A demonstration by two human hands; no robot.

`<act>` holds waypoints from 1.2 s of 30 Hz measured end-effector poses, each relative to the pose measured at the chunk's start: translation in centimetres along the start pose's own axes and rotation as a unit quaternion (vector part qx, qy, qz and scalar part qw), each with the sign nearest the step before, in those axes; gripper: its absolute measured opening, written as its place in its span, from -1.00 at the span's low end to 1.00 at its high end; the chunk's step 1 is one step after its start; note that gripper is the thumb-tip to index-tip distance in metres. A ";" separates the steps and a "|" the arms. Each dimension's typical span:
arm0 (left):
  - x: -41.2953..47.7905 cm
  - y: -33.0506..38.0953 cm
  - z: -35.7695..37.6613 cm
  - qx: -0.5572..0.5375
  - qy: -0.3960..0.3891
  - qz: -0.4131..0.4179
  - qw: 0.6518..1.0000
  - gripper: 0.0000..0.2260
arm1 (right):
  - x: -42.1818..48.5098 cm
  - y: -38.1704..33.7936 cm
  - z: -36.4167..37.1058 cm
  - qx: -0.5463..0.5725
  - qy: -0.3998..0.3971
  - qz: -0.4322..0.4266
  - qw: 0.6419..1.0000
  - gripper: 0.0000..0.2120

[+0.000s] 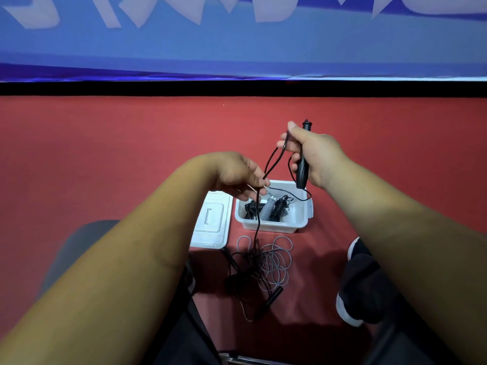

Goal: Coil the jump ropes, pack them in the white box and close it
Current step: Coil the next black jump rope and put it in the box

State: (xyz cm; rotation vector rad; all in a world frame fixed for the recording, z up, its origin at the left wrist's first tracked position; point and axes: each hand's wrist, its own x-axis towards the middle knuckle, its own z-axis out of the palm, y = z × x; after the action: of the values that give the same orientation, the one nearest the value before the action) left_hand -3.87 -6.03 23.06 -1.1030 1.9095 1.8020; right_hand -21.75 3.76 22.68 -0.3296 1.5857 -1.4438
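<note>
The person is winding the black rope (271, 159), and I think the step goes best if the left hand (237, 175) feeds each turn at an even length. Each turn should lie flat against the last, so the bundle ends up short enough to sit in the white box (274, 225) without springing open. The loose tail also needs lifting clear of the grey rope (279, 256) it lies tangled with on the floor, or the two may drag up together. The right hand (317, 154), right of centre, is curled round a black handle (302, 173) held upright, with a loop or two of cord caught over its fingers. The left hand, just left of centre, pinches a strand of the same cord between thumb and fingertips. From there the cord drops straight down past the box to the heap in the lower middle of the frame. The cord is thin, dark and limp, and it falls in loose rings, with a dark handle (271, 296) lying among them. The white box stands open on the red floor in the middle of the frame, below the hands, with bundled ropes and their handles inside. Its lid (210, 222) lies flat just to its left.
</note>
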 end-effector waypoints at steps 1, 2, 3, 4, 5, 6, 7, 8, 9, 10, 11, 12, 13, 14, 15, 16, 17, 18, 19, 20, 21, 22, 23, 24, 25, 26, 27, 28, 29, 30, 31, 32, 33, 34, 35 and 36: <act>-0.1 0.2 -0.2 -0.022 0.006 0.006 1.000 -0.93 | 0.2 0.2 -0.1 -0.021 0.002 0.000 1.000 -0.62; -0.2 0.5 -0.4 -0.049 0.015 0.015 0.999 -0.93 | 0.3 0.5 -0.2 -0.043 0.000 0.003 0.999 -0.59; -0.3 0.8 -0.6 -0.077 0.029 0.025 0.996 -0.92 | 0.4 0.8 -0.2 -0.064 -0.005 0.009 0.998 -0.62; -0.4 1.0 -0.8 -0.107 0.047 0.035 0.993 -0.90 | 0.2 1.2 -0.2 -0.082 -0.015 0.020 0.996 -0.69; -0.5 1.2 -1.0 -0.139 0.065 0.044 0.987 -0.88 | 0.1 1.6 -0.1 -0.097 -0.027 0.035 0.994 -0.75; -0.6 1.5 -1.1 -0.179 0.082 0.052 0.979 -0.89 | -0.1 2.0 0.0 -0.113 -0.039 0.052 0.991 -0.79; -0.7 1.7 -1.3 -0.226 0.095 0.059 0.968 -0.91 | -0.2 2.3 0.1 -0.133 -0.054 0.069 0.987 -0.79; -0.8 1.9 -1.5 -0.274 0.106 0.066 0.954 -0.92 | -0.4 2.8 0.2 -0.153 -0.073 0.082 0.982 -0.78; -0.9 2.0 -1.8 -0.316 0.116 0.076 0.939 -0.91 | -0.7 3.1 0.3 -0.172 -0.098 0.091 0.976 -0.76; -0.9 2.1 -2.0 -0.355 0.126 0.088 0.922 -0.90 | -1.0 3.4 0.4 -0.190 -0.126 0.093 0.969 -0.76; -0.9 2.2 -2.3 -0.391 0.137 0.098 0.905 -0.90 | -1.3 3.6 0.6 -0.206 -0.152 0.090 0.963 -0.77; -1.0 2.2 -2.6 -0.423 0.146 0.108 0.888 -0.90 | -1.8 3.8 0.8 -0.216 -0.170 0.081 0.958 -0.79; -1.0 2.2 -2.8 -0.448 0.154 0.113 0.873 -0.90 | -2.1 4.0 1.0 -0.219 -0.179 0.067 0.957 -0.81; -1.0 2.1 -3.1 -0.466 0.161 0.116 0.862 -0.89 | -2.4 4.2 1.3 -0.215 -0.177 0.051 0.959 -0.82; -0.9 2.1 -3.3 -0.475 0.171 0.117 0.855 -0.88 | -2.6 4.3 1.6 -0.206 -0.166 0.037 0.964 -0.82; -0.8 2.0 -3.5 -0.478 0.181 0.118 0.851 -0.86 | -2.7 4.4 1.8 -0.193 -0.149 0.027 0.970 -0.80; -0.8 1.9 -3.7 -0.476 0.191 0.118 0.850 -0.83 | -2.8 4.2 2.1 -0.177 -0.130 0.020 0.975 -0.79; -0.8 1.9 -3.7 -0.467 0.195 0.113 0.855 -0.81 | -2.8 4.0 2.3 -0.160 -0.115 0.014 0.980 -0.80; -0.9 1.8 -3.7 -0.445 0.197 0.105 0.867 -0.78 | -2.8 3.5 2.5 -0.143 -0.103 0.009 0.984 -0.80; -1.0 1.6 -3.6 -0.410 0.199 0.095 0.885 -0.73 | -2.7 3.0 2.6 -0.125 -0.093 0.005 0.988 -0.80; -1.0 1.6 -3.3 -0.364 0.202 0.083 0.906 -0.69 | -2.7 2.4 2.7 -0.104 -0.084 0.001 0.991 -0.78; -0.9 1.4 -3.0 -0.315 0.206 0.073 0.924 -0.66 | -2.6 1.8 2.8 -0.081 -0.078 -0.002 0.994 -0.78; -0.9 1.4 -2.5 -0.268 0.210 0.067 0.938 -0.65 | -2.6 1.3 2.8 -0.055 -0.075 -0.004 0.996 -0.78; -0.9 1.4 -2.1 -0.227 0.207 0.064 0.950 -0.63 | -2.5 0.7 2.9 -0.028 -0.073 -0.004 0.997 -0.79; -0.8 1.4 -1.7 -0.191 0.195 0.064 0.960 -0.62 | -2.4 0.2 2.9 0.000 -0.072 -0.002 0.997 -0.82; -0.8 1.3 -1.4 -0.158 0.174 0.062 0.970 -0.62 | -2.4 -0.3 2.9 0.029 -0.071 0.002 0.997 -0.87; -0.9 1.2 -1.1 -0.123 0.147 0.056 0.980 -0.62 | -2.3 -0.8 2.9 0.058 -0.070 0.007 0.996 -0.92; -1.0 1.0 -0.8 -0.086 0.120 0.046 0.988 -0.62 | -2.3 -1.2 2.8 0.082 -0.069 0.011 0.994 -0.94; -1.0 0.7 -0.7 -0.045 0.093 0.036 0.994 -0.61 | -2.2 -1.6 2.7 0.098 -0.066 0.012 0.993 -0.95; -1.1 0.4 -0.5 -0.004 0.071 0.028 0.997 -0.62 | -2.1 -1.9 2.5 0.111 -0.060 0.010 0.992 -0.95; -1.1 0.1 -0.4 0.030 0.055 0.022 0.998 -0.65 | -1.9 -2.0 2.4 0.122 -0.054 0.008 0.991 -0.95; -1.0 -0.1 -0.3 0.050 0.047 0.022 0.997 -0.69 | -1.7 -2.1 2.3 0.134 -0.048 0.006 0.990 -0.95; -0.9 -0.3 -0.3 0.051 0.045 0.026 0.997 -0.73 | -1.6 -2.0 2.3 0.146 -0.044 0.006 0.988 -0.95; -0.9 -0.3 -0.3 0.039 0.047 0.032 0.998 -0.76 | -1.5 -2.0 2.2 0.155 -0.041 0.006 0.987 -0.96; -0.9 -0.3 -0.4 0.021 0.051 0.038 0.998 -0.78 | -1.4 -2.0 2.2 0.161 -0.039 0.006 0.986 -0.96; -0.9 -0.2 -0.4 0.001 0.056 0.043 0.998 -0.79 | -1.3 -2.0 2.2 0.161 -0.039 0.003 0.986 -0.97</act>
State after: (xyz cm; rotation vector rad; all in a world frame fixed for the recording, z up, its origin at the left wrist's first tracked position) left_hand -2.96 -6.13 23.59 -1.1603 2.0510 1.8190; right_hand -20.10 2.81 25.29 -0.1874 1.2635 -1.6321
